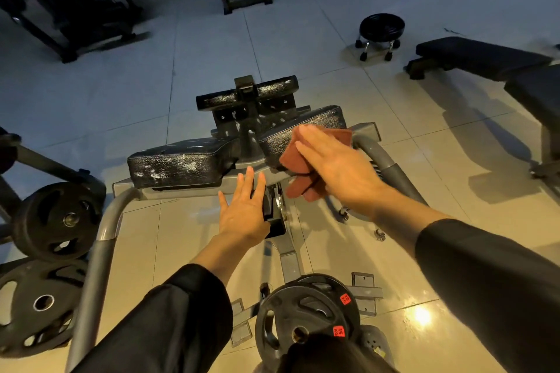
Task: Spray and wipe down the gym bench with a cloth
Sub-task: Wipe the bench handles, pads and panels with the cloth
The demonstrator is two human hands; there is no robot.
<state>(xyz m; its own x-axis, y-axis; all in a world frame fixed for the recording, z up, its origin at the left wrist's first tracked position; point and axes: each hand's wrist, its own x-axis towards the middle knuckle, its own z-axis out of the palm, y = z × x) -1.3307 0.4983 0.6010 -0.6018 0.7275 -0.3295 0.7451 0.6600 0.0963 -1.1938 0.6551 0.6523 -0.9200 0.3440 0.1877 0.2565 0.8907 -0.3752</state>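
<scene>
Weight plate below; right hand presses cloth on pad.

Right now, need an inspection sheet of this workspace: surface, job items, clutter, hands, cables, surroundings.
Surface: left pad carries white spray streaks; right pad is under the cloth.
Job's things: red cloth on the right pad; no spray bottle seen.
Clutter: weight plates on the machine.
Hands: right hand presses the cloth flat; left hand open, on the frame.
Cables: nothing seen.
Surroundings: tiled floor, rolling stool, flat bench.
</scene>
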